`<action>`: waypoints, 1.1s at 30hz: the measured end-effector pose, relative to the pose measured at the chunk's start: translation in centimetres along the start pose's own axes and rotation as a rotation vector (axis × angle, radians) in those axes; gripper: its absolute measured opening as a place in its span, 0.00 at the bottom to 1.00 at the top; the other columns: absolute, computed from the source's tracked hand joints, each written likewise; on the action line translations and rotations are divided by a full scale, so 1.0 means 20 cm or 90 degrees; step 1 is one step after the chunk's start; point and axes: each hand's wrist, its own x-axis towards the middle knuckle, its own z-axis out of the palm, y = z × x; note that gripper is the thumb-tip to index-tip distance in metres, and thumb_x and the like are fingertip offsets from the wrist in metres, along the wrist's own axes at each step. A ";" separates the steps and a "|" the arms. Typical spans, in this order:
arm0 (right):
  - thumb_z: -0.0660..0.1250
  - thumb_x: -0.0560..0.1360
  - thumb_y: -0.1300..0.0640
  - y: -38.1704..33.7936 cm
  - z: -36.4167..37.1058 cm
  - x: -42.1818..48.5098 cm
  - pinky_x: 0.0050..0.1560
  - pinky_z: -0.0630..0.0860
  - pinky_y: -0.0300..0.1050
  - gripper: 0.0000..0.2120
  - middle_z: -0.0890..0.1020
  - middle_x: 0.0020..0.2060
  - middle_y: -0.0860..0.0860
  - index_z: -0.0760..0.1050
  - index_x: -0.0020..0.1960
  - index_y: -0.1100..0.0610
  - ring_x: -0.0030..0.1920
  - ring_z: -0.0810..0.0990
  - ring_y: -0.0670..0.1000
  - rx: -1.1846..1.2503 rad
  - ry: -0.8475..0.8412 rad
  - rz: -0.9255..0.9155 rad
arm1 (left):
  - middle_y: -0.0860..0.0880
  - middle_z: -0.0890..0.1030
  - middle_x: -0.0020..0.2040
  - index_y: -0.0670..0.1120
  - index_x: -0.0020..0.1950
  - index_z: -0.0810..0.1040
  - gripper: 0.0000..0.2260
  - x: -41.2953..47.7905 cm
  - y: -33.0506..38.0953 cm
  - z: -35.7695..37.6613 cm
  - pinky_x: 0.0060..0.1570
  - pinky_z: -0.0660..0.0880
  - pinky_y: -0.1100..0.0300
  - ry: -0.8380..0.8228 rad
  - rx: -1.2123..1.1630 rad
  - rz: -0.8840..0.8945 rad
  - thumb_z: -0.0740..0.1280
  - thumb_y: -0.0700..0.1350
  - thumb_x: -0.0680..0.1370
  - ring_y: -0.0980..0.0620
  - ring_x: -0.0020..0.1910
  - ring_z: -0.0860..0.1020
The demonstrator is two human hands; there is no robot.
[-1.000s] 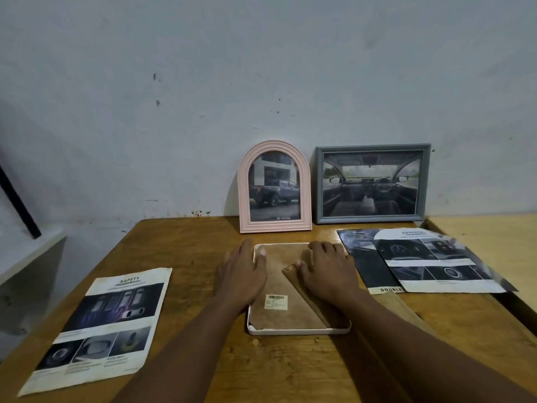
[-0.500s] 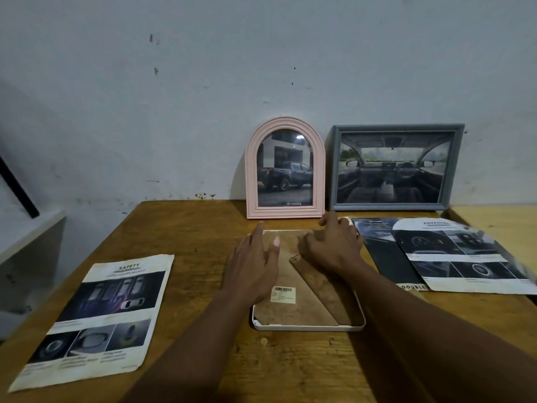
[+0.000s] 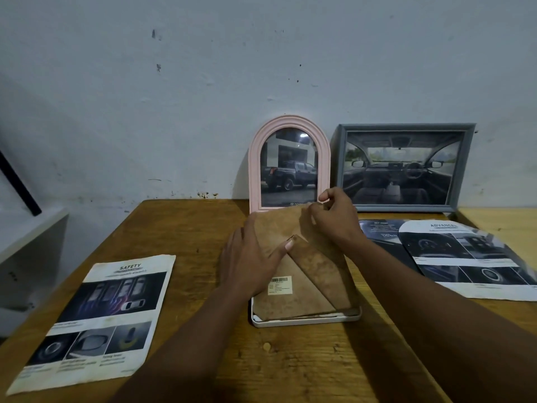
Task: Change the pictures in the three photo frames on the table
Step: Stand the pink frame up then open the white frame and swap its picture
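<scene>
Pale, scuffed wall (image 3: 203,82) stands behind a wooden table (image 3: 186,228). At the middle of the table a white frame (image 3: 305,321) lies face down. Its brown backing board (image 3: 302,301) is tipped up at the far edge, with the near edge down in the frame.

The right hand (image 3: 337,219) pinches that raised far edge between thumb and curled fingers. The left hand (image 3: 250,263) lies flat on the board's left side with its fingers spread, and its thumb touches the tip of the folding stand flap (image 3: 322,271). A barcode sticker (image 3: 280,285) sits just below that thumb.

Against the wall lean a pink arched frame (image 3: 253,170) showing a pickup truck and, beside it, a grey frame (image 3: 466,170) showing a car's interior. A printed "SAFETY" sheet (image 3: 116,301) lies to the left of the white frame, and an "ADVANCED" sheet (image 3: 470,257) lies to the right.
</scene>
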 end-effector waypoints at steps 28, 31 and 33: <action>0.66 0.79 0.57 0.23 -0.68 -0.09 0.45 0.75 0.48 0.16 0.75 0.59 0.56 0.73 0.67 0.52 0.49 0.76 0.53 -0.259 -0.078 0.186 | 0.48 0.59 0.82 0.57 0.81 0.52 0.34 0.04 -0.12 0.02 0.69 0.71 0.38 -0.077 -0.010 -0.014 0.56 0.67 0.79 0.41 0.77 0.64; 0.64 0.79 0.46 0.26 -0.61 -0.13 0.58 0.71 0.54 0.18 0.78 0.61 0.57 0.74 0.65 0.54 0.57 0.75 0.57 -0.481 -0.081 0.146 | 0.49 0.57 0.83 0.57 0.82 0.51 0.31 0.04 -0.12 0.02 0.71 0.68 0.39 -0.088 -0.009 0.001 0.57 0.64 0.81 0.42 0.78 0.63; 0.63 0.76 0.36 0.25 -0.57 -0.17 0.65 0.65 0.60 0.26 0.73 0.68 0.59 0.73 0.66 0.52 0.67 0.68 0.63 -0.601 -0.077 0.127 | 0.49 0.57 0.83 0.57 0.82 0.51 0.31 0.03 -0.11 0.01 0.71 0.68 0.39 -0.091 -0.015 -0.003 0.56 0.64 0.82 0.42 0.78 0.63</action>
